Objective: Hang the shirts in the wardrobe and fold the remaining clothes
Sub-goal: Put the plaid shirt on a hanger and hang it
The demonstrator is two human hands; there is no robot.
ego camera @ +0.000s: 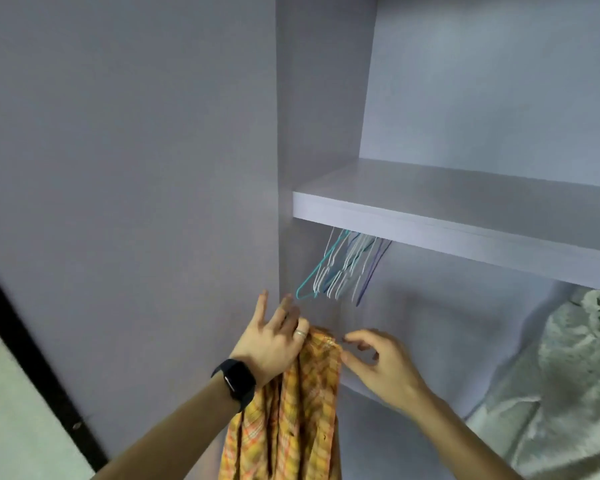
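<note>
An orange and yellow plaid shirt (302,403) hangs bunched in front of the wardrobe's lower compartment. My left hand (274,337), with a black watch and a ring, holds the shirt's top from the left; its ring finger curls over the fabric while the index and middle fingers point up. My right hand (378,362) is at the shirt's top right edge, with thumb and curled index finger pinching there. A bunch of several empty wire hangers (343,268), teal, white and purple, hangs under the shelf just above my hands.
A lilac shelf (465,223) crosses the wardrobe above the hangers. The wardrobe's side panel (312,133) stands just left of my hands. A fluffy pale grey-green garment (568,375) hangs at the right. A black frame edge (32,341) runs down the far left.
</note>
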